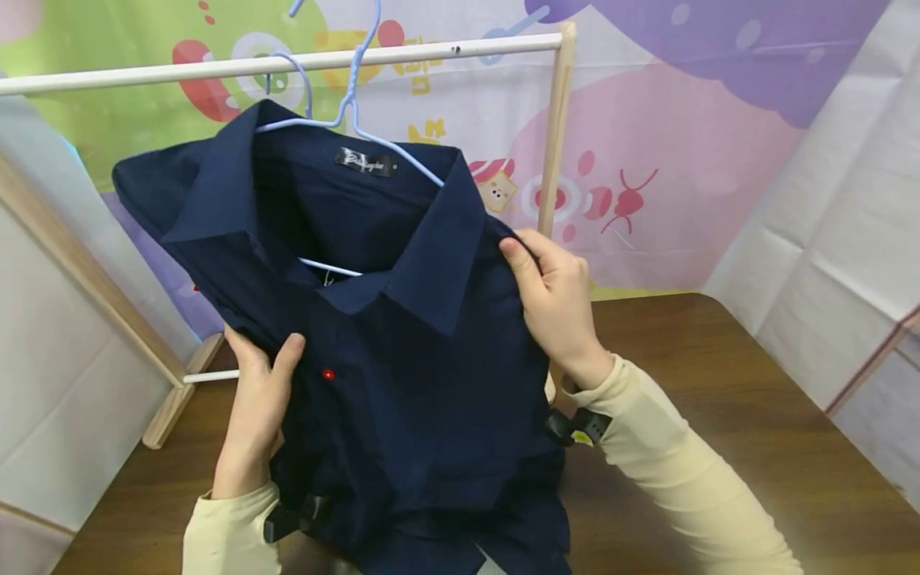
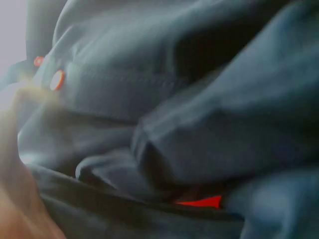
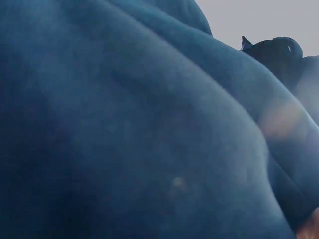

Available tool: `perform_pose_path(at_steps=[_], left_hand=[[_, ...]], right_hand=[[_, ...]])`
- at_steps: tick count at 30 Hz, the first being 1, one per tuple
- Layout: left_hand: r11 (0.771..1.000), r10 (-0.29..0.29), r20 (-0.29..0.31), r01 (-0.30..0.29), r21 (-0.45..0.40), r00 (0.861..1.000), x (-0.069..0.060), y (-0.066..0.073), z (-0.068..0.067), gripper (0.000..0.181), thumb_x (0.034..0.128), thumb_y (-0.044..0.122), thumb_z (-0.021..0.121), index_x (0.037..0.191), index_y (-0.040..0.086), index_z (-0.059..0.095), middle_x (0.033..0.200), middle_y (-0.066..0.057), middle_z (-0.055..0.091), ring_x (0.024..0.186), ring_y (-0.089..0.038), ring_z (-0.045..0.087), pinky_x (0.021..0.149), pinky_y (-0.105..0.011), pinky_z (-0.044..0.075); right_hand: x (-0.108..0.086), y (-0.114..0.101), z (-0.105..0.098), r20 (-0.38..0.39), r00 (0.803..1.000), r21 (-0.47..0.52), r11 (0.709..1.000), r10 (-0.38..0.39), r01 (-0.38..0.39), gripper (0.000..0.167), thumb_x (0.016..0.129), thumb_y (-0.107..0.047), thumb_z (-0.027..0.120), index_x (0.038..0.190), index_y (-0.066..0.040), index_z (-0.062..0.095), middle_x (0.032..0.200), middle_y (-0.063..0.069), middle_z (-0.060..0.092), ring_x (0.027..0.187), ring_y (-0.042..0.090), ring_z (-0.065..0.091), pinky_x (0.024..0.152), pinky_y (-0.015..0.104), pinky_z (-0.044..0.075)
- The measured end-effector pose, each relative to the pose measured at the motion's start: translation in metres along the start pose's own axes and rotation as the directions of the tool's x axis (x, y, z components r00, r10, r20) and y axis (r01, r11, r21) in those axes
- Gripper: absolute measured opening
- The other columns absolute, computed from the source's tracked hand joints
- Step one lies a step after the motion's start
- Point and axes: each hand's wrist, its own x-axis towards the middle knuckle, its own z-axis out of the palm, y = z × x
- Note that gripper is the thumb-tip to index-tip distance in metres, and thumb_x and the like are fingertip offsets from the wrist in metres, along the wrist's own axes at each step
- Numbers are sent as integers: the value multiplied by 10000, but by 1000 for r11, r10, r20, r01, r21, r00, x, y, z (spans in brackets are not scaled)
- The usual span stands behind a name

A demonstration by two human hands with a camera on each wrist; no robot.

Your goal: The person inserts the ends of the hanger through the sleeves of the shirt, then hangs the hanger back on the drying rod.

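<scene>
A navy collared shirt [image 1: 431, 383] with a red button [image 1: 328, 374] hangs on a light blue hanger [image 1: 352, 88]. The hanger's wire passes inside the collar, and its hook rises above the rail, partly out of frame. My left hand [image 1: 255, 407] grips the shirt's side edge, thumb in front and fingers mostly hidden behind cloth. At the shoulder on the right, my right hand [image 1: 561, 295] pinches the fabric with its thumb in front. In the left wrist view, folded shirt cloth [image 2: 109, 94] with red-rimmed buttons fills most of the picture. Blurred cloth [image 3: 149, 124] covers the right wrist view.
Behind the shirt stands a wooden rack with a white rail [image 1: 460, 52] and a right post [image 1: 557, 136]. A second blue hook [image 1: 305, 84] sits on the rail, its lower part hidden. Beneath is a brown table [image 1: 719, 415]; a printed cloth backdrop [image 1: 647, 160] hangs behind.
</scene>
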Motion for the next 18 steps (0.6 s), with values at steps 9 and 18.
perform_pose_path(at_steps=[9, 18], left_hand=[[998, -19, -28, 21, 59, 999, -1, -2, -2, 975, 852, 260, 604, 1418, 154, -183, 1500, -15, -151, 1360, -81, -24, 1098, -227, -17], [980, -70, 60, 57, 191, 996, -2, 0, -2, 1134, 746, 383, 710, 1395, 220, -205, 1497, -24, -117, 1368, -161, 21, 1111, -353, 16]], right_hand=[[4, -5, 21, -1, 1000, 34, 999, 3, -3, 201, 901, -190, 557, 890, -35, 684, 733, 64, 659, 645, 104, 550, 632, 226, 440], [9, -9, 35, -19, 1000, 28, 1000, -6, 6, 209, 904, -186, 554, 899, -25, 688, 797, 73, 681, 689, 131, 589, 677, 247, 463]])
